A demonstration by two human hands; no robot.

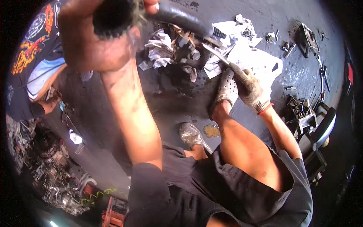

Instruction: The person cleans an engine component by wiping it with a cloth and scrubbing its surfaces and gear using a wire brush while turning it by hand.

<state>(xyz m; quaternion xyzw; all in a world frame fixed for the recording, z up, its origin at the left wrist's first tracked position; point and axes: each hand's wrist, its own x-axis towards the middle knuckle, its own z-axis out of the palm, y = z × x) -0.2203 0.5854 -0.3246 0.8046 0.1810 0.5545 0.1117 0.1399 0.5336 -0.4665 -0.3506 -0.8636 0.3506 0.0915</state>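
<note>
My left hand point(98, 53) is bare, smudged and blurred, raised close to the camera at the upper left. It is closed around a dark round thing with a ribbed edge point(111, 19), whose kind I cannot make out. A thick black curved tube point(185, 19) reaches right from near its fingertips; whether they are one piece I cannot tell. My right hand point(247, 85), in a dirty knitted glove with a red cuff edge, is closed on a slim metal bar tool point(216, 53). The tool's far end points at a greasy metal part point(187, 49) on the floor, partly hidden by the tube.
Crumpled white paper point(253, 60) lies around the part, beside my clog point(227, 85). Several metal parts point(300, 113) and a frame-like piece point(308, 38) lie at the right. Another person point(38, 60) is at the left, above engine parts point(56, 174). A yellowish spill point(211, 131) marks the floor.
</note>
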